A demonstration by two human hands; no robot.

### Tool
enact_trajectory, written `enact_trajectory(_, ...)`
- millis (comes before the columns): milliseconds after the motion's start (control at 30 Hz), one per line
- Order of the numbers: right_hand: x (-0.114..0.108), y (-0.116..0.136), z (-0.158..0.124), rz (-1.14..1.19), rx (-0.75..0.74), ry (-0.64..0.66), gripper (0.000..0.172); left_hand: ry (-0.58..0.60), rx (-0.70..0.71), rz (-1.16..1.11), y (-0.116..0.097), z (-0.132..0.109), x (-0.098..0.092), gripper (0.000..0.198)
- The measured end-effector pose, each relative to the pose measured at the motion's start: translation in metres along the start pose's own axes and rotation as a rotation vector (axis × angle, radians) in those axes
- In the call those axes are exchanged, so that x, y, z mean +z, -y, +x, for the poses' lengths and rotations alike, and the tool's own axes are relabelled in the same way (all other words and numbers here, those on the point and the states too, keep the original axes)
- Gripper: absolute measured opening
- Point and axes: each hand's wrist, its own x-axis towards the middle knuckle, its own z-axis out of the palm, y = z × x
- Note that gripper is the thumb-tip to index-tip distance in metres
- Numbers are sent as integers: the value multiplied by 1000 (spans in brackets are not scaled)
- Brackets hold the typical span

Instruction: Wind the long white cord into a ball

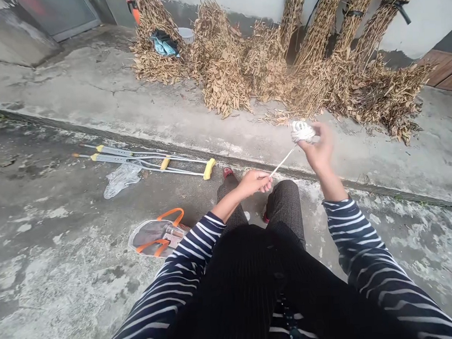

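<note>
A wound bundle of white cord (302, 131) is gripped by the fingers of my right hand (320, 146), which is slightly blurred. From it a taut strand of cord (283, 160) runs down and left to my left hand (254, 182). The fingers of my left hand are closed around that strand, above my left knee. Both hands are held out in front of my body, over the concrete ground.
Crutches (158, 160) with yellow pads lie left of my feet, beside a clear plastic bag (123, 179). Nearer stands a bag with orange handles (154, 237). Beyond a low concrete step edge (240, 164), dried plant bundles (225, 64) lean along the wall.
</note>
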Motion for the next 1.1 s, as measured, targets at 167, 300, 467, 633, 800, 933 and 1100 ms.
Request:
enact_trajectory(167, 22, -26, -9, 49, 109, 32, 42, 31, 34, 81, -1, -4, -9, 21)
enact_trajectory(300, 10, -25, 1, 569, 402, 34, 44, -52, -119, 81, 18, 8, -25, 19)
enact_trajectory(467, -11, -16, 2, 854, 635, 231, 28, -306, -89, 193, 23, 29, -25, 35)
enact_trajectory(633, -6, -16, -15, 924, 665, 362, 29, -150, 190, -121, -16, 47, 3, 35)
enact_trajectory(800, -1, -12, -24, 955, 728, 315, 32, -113, 172, -253, -35, 48, 24, 12)
enact_trajectory(933, -3, -16, -29, 973, 709, 279, 29, -79, 94, -255, -30, 34, 23, 14)
enact_trajectory(1100, -6, -27, -31, 997, 641, 246, 31, 41, -13, -254, -15, 14, 9, 22)
